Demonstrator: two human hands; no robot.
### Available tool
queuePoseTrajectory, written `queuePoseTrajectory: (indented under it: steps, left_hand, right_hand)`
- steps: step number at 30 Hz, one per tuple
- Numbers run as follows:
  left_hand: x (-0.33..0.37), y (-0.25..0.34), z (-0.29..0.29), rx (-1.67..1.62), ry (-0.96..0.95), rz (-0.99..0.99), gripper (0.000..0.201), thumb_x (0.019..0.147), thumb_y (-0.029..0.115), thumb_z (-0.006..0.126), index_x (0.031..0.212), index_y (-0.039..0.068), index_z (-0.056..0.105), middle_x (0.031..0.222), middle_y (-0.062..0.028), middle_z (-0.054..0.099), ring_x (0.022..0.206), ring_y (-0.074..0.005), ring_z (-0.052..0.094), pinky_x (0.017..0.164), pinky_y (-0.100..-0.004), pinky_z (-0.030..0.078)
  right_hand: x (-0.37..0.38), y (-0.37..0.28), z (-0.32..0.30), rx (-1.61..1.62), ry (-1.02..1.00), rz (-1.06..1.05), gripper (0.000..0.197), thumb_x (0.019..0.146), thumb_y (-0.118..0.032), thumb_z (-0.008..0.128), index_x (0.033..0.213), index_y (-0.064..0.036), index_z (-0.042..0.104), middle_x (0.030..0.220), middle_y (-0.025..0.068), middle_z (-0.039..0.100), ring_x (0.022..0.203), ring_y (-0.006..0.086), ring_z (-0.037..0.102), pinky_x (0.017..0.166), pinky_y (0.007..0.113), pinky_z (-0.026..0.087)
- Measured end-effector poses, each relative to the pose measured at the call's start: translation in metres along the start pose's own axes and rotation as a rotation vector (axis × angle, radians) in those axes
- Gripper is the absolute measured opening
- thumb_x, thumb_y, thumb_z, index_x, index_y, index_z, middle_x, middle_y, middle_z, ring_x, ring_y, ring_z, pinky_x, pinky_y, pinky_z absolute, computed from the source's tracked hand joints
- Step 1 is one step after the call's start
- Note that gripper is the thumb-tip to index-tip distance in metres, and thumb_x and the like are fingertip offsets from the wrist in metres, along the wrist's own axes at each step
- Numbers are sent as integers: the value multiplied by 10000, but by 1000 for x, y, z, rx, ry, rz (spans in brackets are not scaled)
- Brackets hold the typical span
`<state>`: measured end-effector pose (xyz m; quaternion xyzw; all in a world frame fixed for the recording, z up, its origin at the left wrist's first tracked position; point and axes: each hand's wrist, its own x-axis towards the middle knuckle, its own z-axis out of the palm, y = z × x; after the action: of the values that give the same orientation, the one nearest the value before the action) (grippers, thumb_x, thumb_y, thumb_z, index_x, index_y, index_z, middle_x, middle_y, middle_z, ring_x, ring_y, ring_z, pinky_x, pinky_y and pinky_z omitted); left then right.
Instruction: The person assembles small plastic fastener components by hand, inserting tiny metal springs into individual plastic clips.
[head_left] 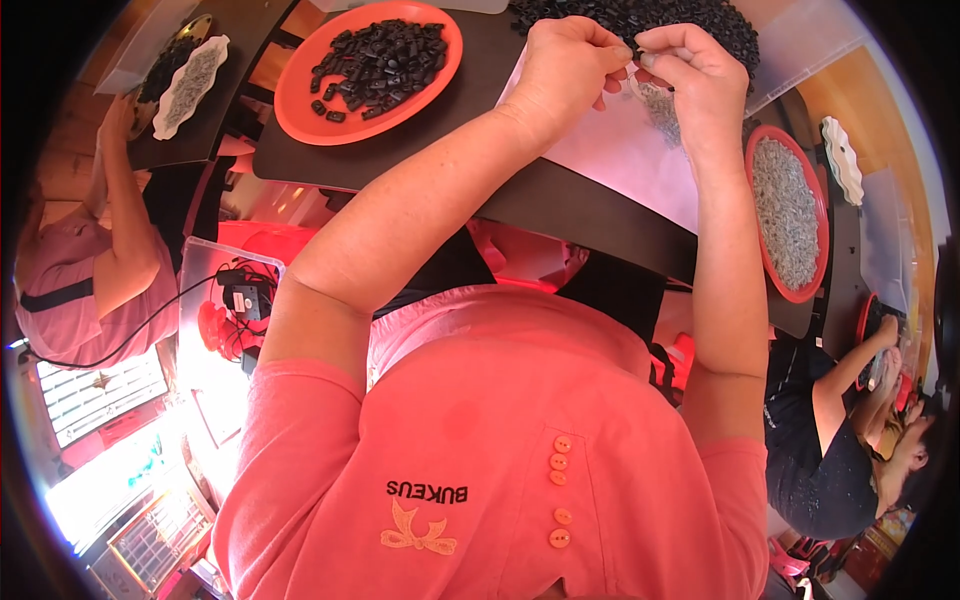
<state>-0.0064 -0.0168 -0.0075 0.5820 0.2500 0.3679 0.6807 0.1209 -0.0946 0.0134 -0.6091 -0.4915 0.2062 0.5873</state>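
My left hand (572, 72) and my right hand (703, 80) meet over the far part of the table, fingertips almost touching. Each is closed in a pinch of thumb and forefinger; whatever lies between the tips is too small and hidden to make out. Beneath them a pale sheet (625, 185) covers part of the dark tabletop, with a small heap of clear-grey bits (660, 112) on it, partly behind my right hand. Just beyond my hands spreads a large pile of small black plastic pieces (690, 14).
An orange plate (290, 100) of short black pieces stands left. Another orange plate (752, 150), heaped with clear-grey pieces, is at right beside a white scalloped dish (842, 160). People sit at both sides. A clear bin (190, 300) with a black cabled device stands lower left.
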Motion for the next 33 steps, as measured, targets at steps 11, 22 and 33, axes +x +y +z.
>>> queuePoseTrajectory:
  steps: [11,22,33]
  left_hand:
    - [1,-15,8,23,63,122,102,790,58,641,767,-37,617,628,-82,623,552,-123,600,461,-251,477]
    - [1,-29,9,262,239,324,99,792,43,633,766,-51,611,634,-72,609,537,-115,573,493,-249,471]
    - [-7,-12,8,-11,185,156,97,804,41,630,797,-51,601,653,-77,607,542,-117,568,493,-252,475]
  right_hand:
    - [-4,5,13,-132,132,-237,136,783,80,556,869,-25,565,780,5,596,711,83,585,627,215,488]
    - [-9,5,36,-608,290,-624,193,726,94,560,842,-57,527,654,11,568,578,85,579,544,241,476]
    - [-5,12,25,-222,201,-406,151,762,86,569,848,-38,563,731,24,637,646,93,608,595,244,489]
